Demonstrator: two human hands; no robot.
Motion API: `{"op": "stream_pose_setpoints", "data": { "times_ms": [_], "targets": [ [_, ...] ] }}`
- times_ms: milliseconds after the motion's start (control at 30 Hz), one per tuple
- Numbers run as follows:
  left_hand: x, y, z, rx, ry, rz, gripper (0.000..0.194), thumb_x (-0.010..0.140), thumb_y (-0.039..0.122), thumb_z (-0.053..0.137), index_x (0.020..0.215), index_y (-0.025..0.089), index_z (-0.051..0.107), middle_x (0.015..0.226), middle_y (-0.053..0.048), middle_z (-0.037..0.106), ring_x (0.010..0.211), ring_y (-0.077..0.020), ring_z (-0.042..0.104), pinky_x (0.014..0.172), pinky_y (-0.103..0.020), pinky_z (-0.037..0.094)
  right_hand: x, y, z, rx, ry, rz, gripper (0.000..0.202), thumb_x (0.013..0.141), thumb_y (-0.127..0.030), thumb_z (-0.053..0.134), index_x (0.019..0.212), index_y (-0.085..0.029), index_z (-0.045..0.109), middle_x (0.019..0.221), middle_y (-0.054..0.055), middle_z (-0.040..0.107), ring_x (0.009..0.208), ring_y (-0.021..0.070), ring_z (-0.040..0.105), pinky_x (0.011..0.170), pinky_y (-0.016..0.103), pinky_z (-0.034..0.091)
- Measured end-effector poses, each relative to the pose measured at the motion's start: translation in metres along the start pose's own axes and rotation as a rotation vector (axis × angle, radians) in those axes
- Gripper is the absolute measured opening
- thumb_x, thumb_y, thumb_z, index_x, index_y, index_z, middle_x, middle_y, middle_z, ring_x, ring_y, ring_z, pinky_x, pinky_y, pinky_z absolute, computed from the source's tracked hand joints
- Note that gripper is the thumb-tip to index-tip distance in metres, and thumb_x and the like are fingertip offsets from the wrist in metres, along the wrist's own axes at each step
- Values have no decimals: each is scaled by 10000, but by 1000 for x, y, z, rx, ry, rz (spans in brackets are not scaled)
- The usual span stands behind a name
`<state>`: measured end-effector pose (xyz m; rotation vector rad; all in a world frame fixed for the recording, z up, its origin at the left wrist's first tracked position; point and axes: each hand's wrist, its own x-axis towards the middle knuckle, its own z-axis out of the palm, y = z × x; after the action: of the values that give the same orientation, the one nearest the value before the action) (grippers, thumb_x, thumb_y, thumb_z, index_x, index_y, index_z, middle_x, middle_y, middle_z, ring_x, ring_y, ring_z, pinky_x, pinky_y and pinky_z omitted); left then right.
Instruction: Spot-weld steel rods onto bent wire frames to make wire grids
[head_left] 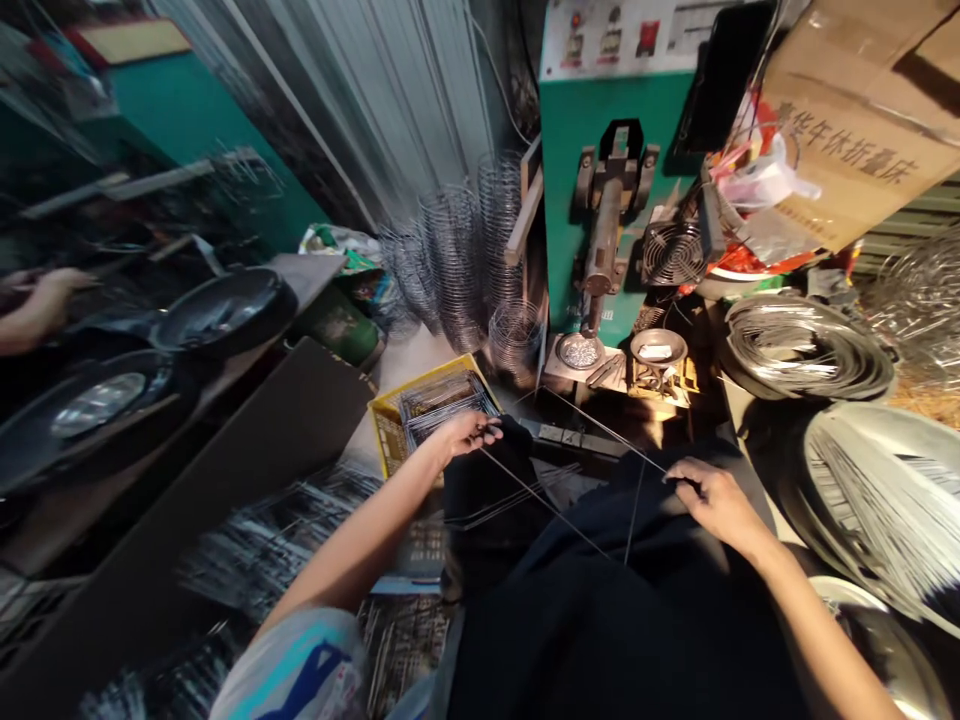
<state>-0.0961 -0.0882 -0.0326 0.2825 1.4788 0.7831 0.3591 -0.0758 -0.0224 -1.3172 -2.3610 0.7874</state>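
Note:
Over my dark-clothed lap I hold a thin bent metal wire frame (540, 497), its straight sides slanting between my hands. My left hand (471, 433) is closed on the frame's left side, above a yellow crate (380, 440) filled with wire pieces. On the other side, my right hand (709, 492) pinches the frame near the end of its upper rod. Just ahead of the frame, at the foot of a green machine (559, 200), is a small dish of metal bits (580, 351). Part of the frame is hard to make out against the dark cloth.
Stacks of wire rings (454, 260) stand by the corrugated wall. At right are a coil of flat metal strips (810, 345), a basin of straight wires (885, 500) and a cardboard box (862, 130). Another person's hand (56, 295) shows at far left, near black pans (225, 305).

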Motion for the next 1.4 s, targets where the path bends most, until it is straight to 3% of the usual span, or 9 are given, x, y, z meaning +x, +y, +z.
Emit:
{"op": "stream_pose_setpoints", "data": {
  "times_ms": [167, 333, 500, 767, 933, 1033, 1133, 1233, 1400],
  "targets": [
    [22, 6, 22, 135, 34, -6, 70, 783, 88, 563, 782, 110, 629, 531, -78, 657, 369, -145, 596, 323, -142, 316, 8, -34, 22, 169, 25, -4, 317, 856, -204, 437, 1014, -226, 712, 1055, 44, 728, 983, 216, 686, 873, 345, 532],
    [24, 9, 40, 263, 34, 73, 98, 791, 124, 534, 760, 129, 626, 468, -41, 610, 305, -115, 507, 300, -140, 195, 44, -76, 65, 143, -9, -115, 496, 845, -121, 391, 1269, -195, 637, 1266, 83, 660, 1197, 224, 597, 1045, 370, 468],
    [-7, 13, 40, 334, -36, 174, 63, 789, 148, 541, 816, 153, 597, 463, 3, 583, 292, -84, 422, 300, -135, 172, 84, -74, 89, -66, -175, 146, 514, 877, -170, 436, 1361, -236, 597, 1410, 105, 566, 1224, 277, 589, 1011, 413, 487],
    [-74, -14, -3, 322, -227, 126, 350, 818, 458, 635, 1032, 245, 458, 597, -30, 693, 319, -164, 530, 294, -188, 308, 56, -19, 50, -85, -136, 350, 365, 848, -167, 477, 1108, -132, 732, 1075, 155, 732, 1075, 265, 670, 950, 373, 514],
    [-91, -48, -18, 221, -205, 325, 299, 866, 476, 609, 1037, 280, 460, 591, 28, 664, 380, -174, 585, 359, -224, 405, 27, -36, 17, 470, 17, 375, 408, 903, -272, 454, 1234, -162, 665, 809, 58, 737, 667, 189, 705, 646, 318, 588],
    [-98, -59, -13, 153, -186, 363, 284, 860, 464, 638, 982, 284, 456, 587, 64, 624, 403, -160, 590, 411, -241, 452, 17, -67, 8, 666, 18, 194, 409, 909, -357, 557, 1271, -191, 648, 1101, 100, 733, 880, 219, 735, 794, 355, 602],
    [-103, -63, -5, 118, -233, 388, 300, 874, 466, 629, 916, 279, 398, 612, 69, 627, 414, -155, 598, 409, -229, 438, 12, -94, 8, 561, -42, -13, 506, 887, -376, 650, 1374, -254, 587, 1396, 93, 594, 1223, 273, 614, 1055, 452, 490],
    [-107, -64, 3, 144, -298, 400, 307, 909, 476, 578, 911, 278, 343, 686, 26, 693, 419, -174, 613, 391, -236, 427, 13, -111, 17, 376, -100, -128, 640, 876, -349, 672, 1480, -275, 473, 1473, 75, 516, 1360, 275, 487, 1152, 480, 386],
    [-111, -68, 17, 176, -357, 442, 260, 946, 456, 521, 945, 282, 329, 658, 21, 689, 420, -186, 610, 404, -250, 435, 19, -120, 33, 255, -147, -180, 667, 879, -361, 662, 1501, -258, 442, 1493, 71, 484, 1376, 273, 466, 1147, 456, 406]
  ]
}}
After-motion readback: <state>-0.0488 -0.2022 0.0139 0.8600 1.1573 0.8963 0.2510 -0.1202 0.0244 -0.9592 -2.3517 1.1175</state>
